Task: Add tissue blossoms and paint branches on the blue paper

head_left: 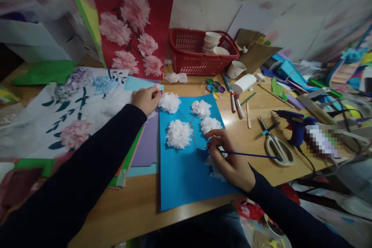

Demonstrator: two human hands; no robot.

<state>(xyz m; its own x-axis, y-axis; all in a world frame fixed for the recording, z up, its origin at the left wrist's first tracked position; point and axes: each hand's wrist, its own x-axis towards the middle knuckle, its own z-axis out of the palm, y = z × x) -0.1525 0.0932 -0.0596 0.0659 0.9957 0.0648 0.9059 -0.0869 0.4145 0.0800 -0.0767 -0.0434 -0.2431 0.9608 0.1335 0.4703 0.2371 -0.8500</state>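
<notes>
My right hand (232,159) pinches a thin paintbrush (247,154) with a dark blue handle, its tip at the middle of a blue sheet of paper (180,180). Faint thin lines run across the sheet between white ruffled paper flowers, among them one at the lower left (178,134) and one at the upper right (201,109). Another flower is partly hidden beneath my right hand. My left hand (147,100) is closed at the sheet's upper left edge, beside a white flower (169,102); what its curled fingers hold, if anything, is hidden.
Behind stand a red picture with pink flowers (162,11) and a red basket (192,64) with paper cups. Small paint pots (215,86) and markers (233,101) lie behind the sheet. To the right are scissors (279,149) and a glue gun (298,128); coloured papers (147,143) lie left.
</notes>
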